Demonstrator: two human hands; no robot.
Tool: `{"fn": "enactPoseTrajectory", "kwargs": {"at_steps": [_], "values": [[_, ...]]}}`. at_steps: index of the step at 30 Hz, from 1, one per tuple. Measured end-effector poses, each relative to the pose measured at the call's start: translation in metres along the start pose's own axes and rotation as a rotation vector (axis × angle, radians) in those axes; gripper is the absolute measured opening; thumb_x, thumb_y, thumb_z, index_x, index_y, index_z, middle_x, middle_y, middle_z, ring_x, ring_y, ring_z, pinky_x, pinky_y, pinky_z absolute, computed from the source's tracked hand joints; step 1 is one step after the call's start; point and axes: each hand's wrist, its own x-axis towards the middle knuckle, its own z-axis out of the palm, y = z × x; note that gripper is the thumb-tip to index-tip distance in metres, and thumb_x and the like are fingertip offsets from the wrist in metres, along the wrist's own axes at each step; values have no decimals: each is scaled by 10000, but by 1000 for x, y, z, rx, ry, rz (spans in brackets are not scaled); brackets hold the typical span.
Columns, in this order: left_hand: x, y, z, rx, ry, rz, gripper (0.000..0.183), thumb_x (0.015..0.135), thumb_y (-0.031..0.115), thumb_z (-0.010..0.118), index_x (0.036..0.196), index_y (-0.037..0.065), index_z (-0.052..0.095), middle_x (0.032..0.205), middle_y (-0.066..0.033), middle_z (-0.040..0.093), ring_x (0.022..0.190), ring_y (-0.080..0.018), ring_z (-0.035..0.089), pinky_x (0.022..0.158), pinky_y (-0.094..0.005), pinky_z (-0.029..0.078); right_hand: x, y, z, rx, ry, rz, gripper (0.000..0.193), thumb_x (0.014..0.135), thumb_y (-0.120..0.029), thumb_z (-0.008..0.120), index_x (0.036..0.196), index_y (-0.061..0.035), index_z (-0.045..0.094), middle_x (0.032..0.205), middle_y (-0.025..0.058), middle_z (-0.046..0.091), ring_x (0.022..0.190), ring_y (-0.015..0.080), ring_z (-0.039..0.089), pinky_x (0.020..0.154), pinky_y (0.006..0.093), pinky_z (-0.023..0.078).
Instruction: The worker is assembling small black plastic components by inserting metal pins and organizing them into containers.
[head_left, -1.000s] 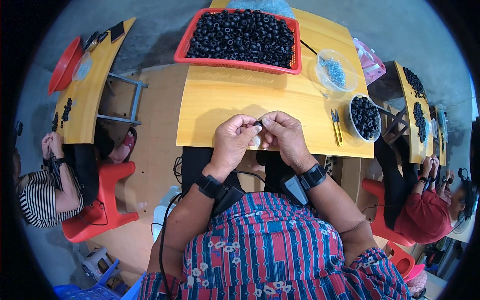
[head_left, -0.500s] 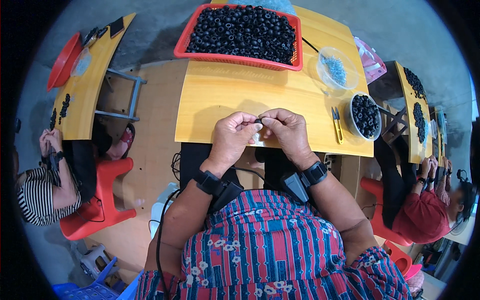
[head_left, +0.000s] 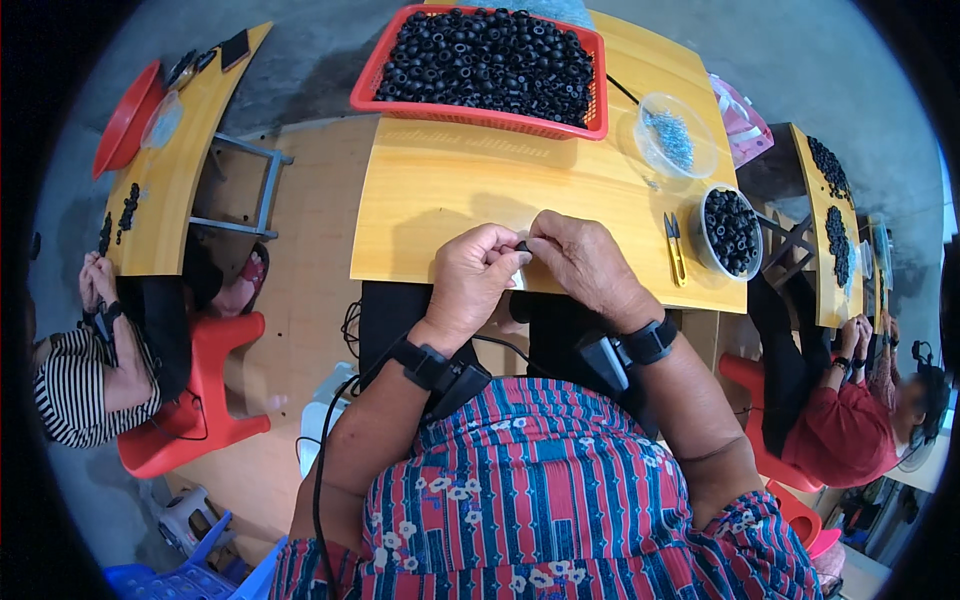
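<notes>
Over the near edge of the yellow table [head_left: 430, 190], both my hands meet at the fingertips. My left hand [head_left: 470, 275] pinches a small black ring-shaped part [head_left: 522, 246] between thumb and forefinger. Against the same part my right hand [head_left: 580, 262] is closed, its thumb and forefinger pressed together; whether it grips something small of its own is hidden. To the right of my hands lie thread snips [head_left: 675, 250] with yellow handles. Beside them a clear round tub [head_left: 708, 262] holds many more of the black parts.
A red basket [head_left: 470, 116] heaped with black parts stands at the far side. A clear bowl [head_left: 645, 150] of small bluish clear pieces is at the back right. Co-workers sit at tables on the left [head_left: 190, 190] and right [head_left: 810, 200]. A dark cable [head_left: 318, 490] runs along my left arm.
My right hand has turned and shifted slightly up and to the right, its wrist swinging outward. My left hand still pinches the black part, almost in place.
</notes>
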Motion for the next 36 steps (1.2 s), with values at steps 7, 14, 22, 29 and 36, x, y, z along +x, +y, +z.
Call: {"fn": "enactPoseTrajectory", "kwargs": {"at_steps": [7, 14, 22, 29, 36], "values": [[-2, 2, -3, -4, -18, 10, 87, 849, 5, 668, 933, -12, 651, 805, -47, 643, 697, -72, 615, 583, -207, 539, 10, 8, -14, 97, -249, -10, 192, 885, -202, 599, 847, -14, 604, 759, 210, 612, 748, 388, 616, 662, 431, 485], [5, 4, -17, -101, -169, -133, 113, 883, 48, 655, 977, -16, 649, 847, -38, 653, 715, -58, 608, 602, -199, 539, 3, 7, -5, 38, -153, -108, 162, 881, -166, 604, 853, -7, 586, 790, 192, 603, 790, 387, 601, 694, 417, 483], [6, 3, -21, -108, -215, -149, 120, 885, 59, 658, 983, -11, 655, 850, -32, 653, 719, -52, 603, 604, -195, 536, 7, 24, -5, 298, -245, -118, 190, 914, -188, 615, 881, -1, 609, 706, 107, 580, 648, 221, 576, 628, 335, 468], [6, 5, -22, -158, -234, -149, 118, 890, 44, 650, 994, -11, 640, 868, -32, 645, 717, -57, 588, 612, -199, 517, 13, 34, -9, 985, -549, 354, 229, 918, -242, 648, 822, -36, 622, 615, -12, 489, 522, 78, 462, 532, 243, 438], [6, 6, -23, -203, -230, -147, 123, 887, 52, 657, 989, -12, 631, 871, -39, 636, 688, -74, 588, 615, -201, 512, 16, 46, -3, 1171, -620, 451, 219, 916, -238, 654, 829, -41, 617, 629, -13, 511, 511, 78, 461, 532, 260, 469]]}}
